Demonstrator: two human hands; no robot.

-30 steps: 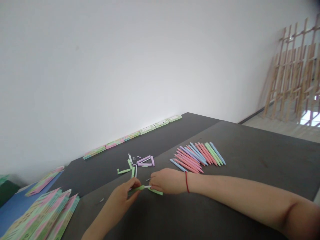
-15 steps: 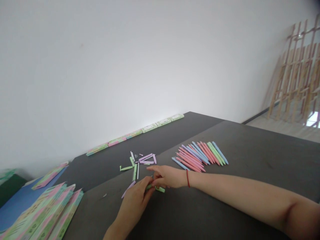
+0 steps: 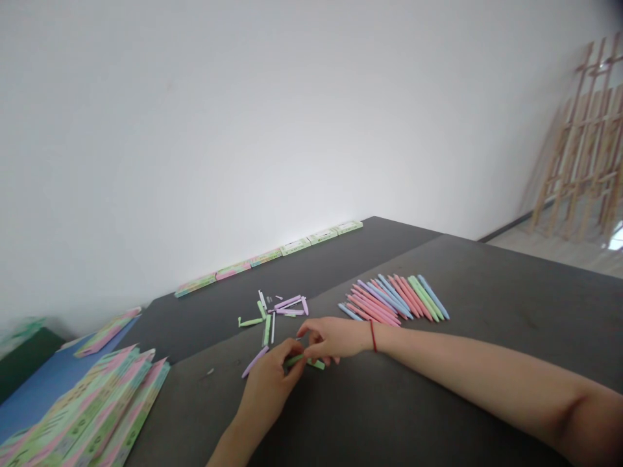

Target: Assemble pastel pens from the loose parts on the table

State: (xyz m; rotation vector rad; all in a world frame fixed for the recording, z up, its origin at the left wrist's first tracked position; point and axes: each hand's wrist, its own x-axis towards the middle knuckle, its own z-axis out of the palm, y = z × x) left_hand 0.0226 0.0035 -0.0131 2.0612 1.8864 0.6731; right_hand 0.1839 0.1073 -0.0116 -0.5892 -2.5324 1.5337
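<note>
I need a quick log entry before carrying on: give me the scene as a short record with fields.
left hand: pinching a green pen part
right hand: fingertips meeting the left hand; grip unclear
under right hand: another green piece
beside left hand: purple barrel, lying on the dark table
beyond hands: loose green, purple and white parts
right of parts: pink, purple, blue, green pens, side by side
along wall: row of flat boxes

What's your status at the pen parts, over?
Left hand pinching green pen part. Right hand at its tip, grip unclear. Loose purple piece lies beside left hand; finished-looking pens clear of both hands.
</note>
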